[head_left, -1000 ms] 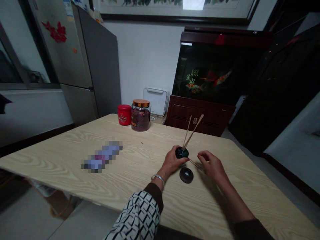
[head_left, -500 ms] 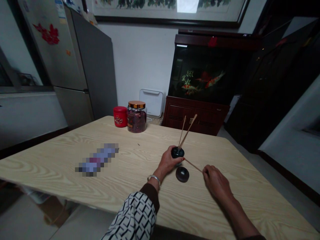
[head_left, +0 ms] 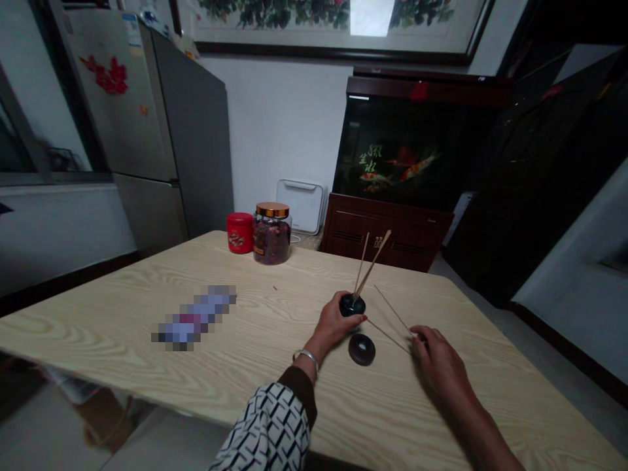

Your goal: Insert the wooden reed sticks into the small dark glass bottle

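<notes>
My left hand [head_left: 338, 322] is closed around a small dark glass reed diffuser bottle [head_left: 352, 305] near the middle of the table. Several thin reed sticks [head_left: 367, 268] stand in its neck, leaning to the right. By my left thumb, another stick [head_left: 387, 335] slants down towards my right hand [head_left: 437, 360]; whether the thumb pinches it I cannot tell. Pinched in my right fingers is a single thin reed stick [head_left: 391, 307], its far end pointing up and left. A dark round ring-shaped cap [head_left: 362, 350] lies on the table just below the bottle.
On the wooden table [head_left: 294, 314], a pixelated bluish item [head_left: 196, 318] lies to the left. A red canister [head_left: 240, 233] and a glass jar with a copper-coloured lid [head_left: 271, 235] stand at the back edge. Beyond are a fridge [head_left: 203, 144] and an aquarium [head_left: 392, 144].
My right hand has moved slightly right, and a stick in its fingers now angles upward, apart from the one by my left thumb. The whole view has shifted a little.
</notes>
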### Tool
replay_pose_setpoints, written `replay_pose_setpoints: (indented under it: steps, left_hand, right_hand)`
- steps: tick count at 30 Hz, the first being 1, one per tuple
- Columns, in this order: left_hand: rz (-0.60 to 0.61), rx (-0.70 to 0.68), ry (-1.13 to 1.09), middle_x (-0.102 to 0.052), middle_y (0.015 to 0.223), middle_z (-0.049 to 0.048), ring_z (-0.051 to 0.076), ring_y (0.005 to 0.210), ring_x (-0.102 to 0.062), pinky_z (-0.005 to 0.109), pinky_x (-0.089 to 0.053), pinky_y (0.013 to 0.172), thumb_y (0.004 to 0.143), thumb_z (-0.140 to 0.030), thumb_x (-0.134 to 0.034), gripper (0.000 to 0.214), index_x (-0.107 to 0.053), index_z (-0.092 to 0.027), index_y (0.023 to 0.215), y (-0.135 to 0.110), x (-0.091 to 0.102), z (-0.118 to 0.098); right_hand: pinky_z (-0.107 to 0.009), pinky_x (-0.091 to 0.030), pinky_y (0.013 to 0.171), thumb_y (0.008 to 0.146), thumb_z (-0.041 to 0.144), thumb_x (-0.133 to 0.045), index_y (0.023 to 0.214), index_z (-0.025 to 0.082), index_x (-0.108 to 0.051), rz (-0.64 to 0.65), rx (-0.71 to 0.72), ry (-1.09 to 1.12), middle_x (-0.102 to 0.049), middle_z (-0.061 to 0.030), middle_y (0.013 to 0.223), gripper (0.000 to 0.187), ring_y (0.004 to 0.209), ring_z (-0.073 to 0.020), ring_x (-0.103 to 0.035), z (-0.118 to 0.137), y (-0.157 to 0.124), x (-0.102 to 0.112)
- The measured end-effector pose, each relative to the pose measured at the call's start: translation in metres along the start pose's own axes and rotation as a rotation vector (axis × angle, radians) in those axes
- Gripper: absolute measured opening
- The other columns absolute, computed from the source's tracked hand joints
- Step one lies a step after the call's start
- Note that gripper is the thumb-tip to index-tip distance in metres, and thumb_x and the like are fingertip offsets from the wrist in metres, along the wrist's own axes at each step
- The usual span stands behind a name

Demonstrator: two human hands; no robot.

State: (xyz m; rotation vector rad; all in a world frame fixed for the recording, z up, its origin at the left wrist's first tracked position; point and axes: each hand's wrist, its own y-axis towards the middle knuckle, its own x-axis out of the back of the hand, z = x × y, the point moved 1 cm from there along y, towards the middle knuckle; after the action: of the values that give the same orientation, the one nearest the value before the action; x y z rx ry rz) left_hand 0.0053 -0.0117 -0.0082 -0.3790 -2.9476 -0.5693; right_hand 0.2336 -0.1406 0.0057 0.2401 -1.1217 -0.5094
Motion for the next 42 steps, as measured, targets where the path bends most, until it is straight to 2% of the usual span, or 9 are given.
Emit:
replay_pose_setpoints:
  steps: [4, 8, 10, 13, 18, 25, 31, 37, 42]
  left_hand:
    - [0.013, -0.007, -0.013, -0.068, 0.103, 0.0051, 0.021, 0.094, -0.063, 0.031, -0.049, 0.084, 0.063, -0.034, -0.085, 0.063, -0.059, -0.019, 0.119, 0.000, 0.001, 0.000]
    - [0.010, -0.016, -0.002, -0.068, 0.104, 0.0054, 0.021, 0.095, -0.063, 0.031, -0.049, 0.085, 0.064, -0.034, -0.085, 0.064, -0.058, -0.019, 0.120, 0.001, 0.001, 0.001]
    - [0.009, -0.011, 0.006, -0.068, 0.104, 0.0055, 0.021, 0.095, -0.062, 0.032, -0.049, 0.086, 0.064, -0.033, -0.085, 0.063, -0.059, -0.019, 0.119, 0.001, 0.001, 0.001]
    - [0.014, -0.012, 0.003, -0.068, 0.103, 0.0051, 0.021, 0.095, -0.062, 0.032, -0.049, 0.087, 0.064, -0.033, -0.084, 0.061, -0.059, -0.019, 0.118, 0.001, 0.000, 0.001]
    - [0.015, -0.014, -0.024, -0.067, 0.103, 0.0046, 0.021, 0.094, -0.062, 0.032, -0.049, 0.086, 0.064, -0.032, -0.084, 0.063, -0.058, -0.019, 0.119, 0.001, 0.000, 0.000]
    - [0.018, -0.024, -0.013, -0.068, 0.102, 0.0047, 0.020, 0.093, -0.062, 0.031, -0.049, 0.086, 0.064, -0.034, -0.084, 0.062, -0.058, -0.019, 0.118, 0.002, 0.000, 0.002]
    - [0.021, -0.026, -0.004, -0.068, 0.102, 0.0041, 0.020, 0.092, -0.062, 0.031, -0.049, 0.085, 0.064, -0.034, -0.084, 0.064, -0.057, -0.019, 0.120, 0.002, 0.001, 0.002]
    - [0.018, -0.030, 0.013, -0.068, 0.102, 0.0033, 0.019, 0.092, -0.062, 0.030, -0.048, 0.086, 0.064, -0.031, -0.083, 0.061, -0.057, -0.019, 0.118, 0.001, 0.003, -0.004]
    - [0.029, -0.025, 0.012, -0.067, 0.102, 0.0031, 0.019, 0.092, -0.062, 0.029, -0.048, 0.085, 0.066, -0.029, -0.082, 0.057, -0.058, -0.018, 0.116, 0.000, 0.003, -0.005]
  right_hand:
    - [-0.034, -0.049, 0.074, 0.081, 0.045, -0.056, 0.099, 0.018, -0.067, -0.152, -0.171, 0.423, -0.068, -0.0090, 0.099, 0.035, 0.087, -0.0222, -0.063, -0.002, 0.014, 0.006]
    - [-0.023, -0.048, 0.057, 0.064, 0.042, -0.075, 0.096, 0.019, -0.065, -0.330, -0.431, 0.981, -0.066, -0.0023, 0.086, 0.040, 0.075, -0.0153, -0.063, 0.023, 0.030, 0.015]
    - [-0.020, -0.050, 0.057, 0.058, 0.037, -0.080, 0.091, 0.019, -0.064, -0.370, -0.455, 1.180, -0.065, -0.0005, 0.086, 0.040, 0.075, -0.0131, -0.063, 0.042, 0.040, 0.020]
    - [-0.020, -0.054, 0.060, 0.057, 0.033, -0.081, 0.086, 0.019, -0.062, -0.413, -0.403, 1.310, -0.066, 0.0002, 0.085, 0.037, 0.077, -0.0119, -0.064, 0.069, 0.055, 0.024]
    - [-0.021, -0.056, 0.059, 0.067, 0.033, -0.076, 0.086, 0.019, -0.060, -0.486, -0.229, 1.242, -0.065, 0.0011, 0.080, 0.029, 0.074, -0.0117, -0.064, 0.093, 0.078, 0.019]
    - [-0.026, -0.057, 0.059, 0.077, 0.035, -0.069, 0.088, 0.018, -0.059, -0.443, -0.095, 1.072, -0.062, 0.0008, 0.077, 0.022, 0.072, -0.0134, -0.062, 0.107, 0.094, 0.006]
    - [-0.028, -0.056, 0.060, 0.079, 0.038, -0.065, 0.091, 0.019, -0.057, -0.315, -0.027, 0.970, -0.062, -0.0003, 0.080, 0.023, 0.072, -0.0149, -0.062, 0.114, 0.099, -0.006]
    - [-0.031, -0.053, 0.061, 0.076, 0.041, -0.063, 0.087, 0.020, -0.059, -0.108, -0.037, 0.815, -0.065, -0.0028, 0.077, 0.024, 0.071, -0.0193, -0.064, 0.115, 0.100, -0.027]
    - [-0.032, -0.049, 0.069, 0.078, 0.040, -0.060, 0.081, 0.019, -0.064, -0.025, 0.045, 0.641, -0.069, -0.0044, 0.078, 0.022, 0.072, -0.0191, -0.063, 0.104, 0.087, -0.036]
